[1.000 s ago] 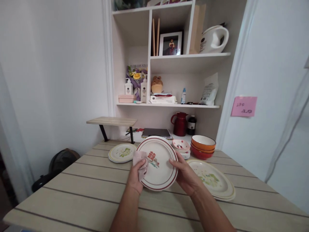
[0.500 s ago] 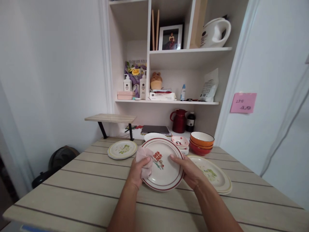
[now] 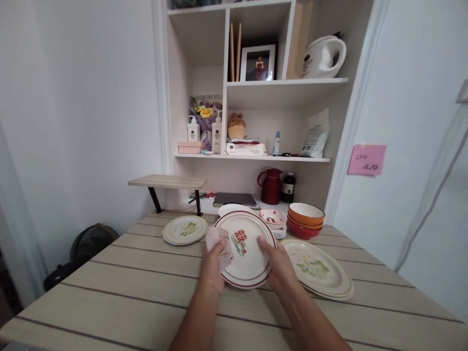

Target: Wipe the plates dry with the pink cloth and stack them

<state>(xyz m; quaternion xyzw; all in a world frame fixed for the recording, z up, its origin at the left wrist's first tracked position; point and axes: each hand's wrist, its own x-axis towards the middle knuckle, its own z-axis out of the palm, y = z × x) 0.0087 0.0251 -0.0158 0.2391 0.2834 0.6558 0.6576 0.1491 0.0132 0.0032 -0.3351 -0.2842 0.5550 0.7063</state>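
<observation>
Head view: the left hand (image 3: 212, 267) is curled round a pink cloth (image 3: 220, 245) at one edge of a plate (image 3: 252, 261); the right hand (image 3: 281, 267) pinches the other edge. The plate tilts up over the tabletop (image 3: 146, 292), near orange bowls (image 3: 305, 213).

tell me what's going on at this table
A person is holding a red-rimmed plate over the table, its face tilted toward them. The left hand holds a pink cloth against the plate's left side; the right hand grips its right edge, thumb on the face. Green-patterned plates lie to the left, oval plates to the right, and stacked orange and red bowls stand farther back.
</observation>
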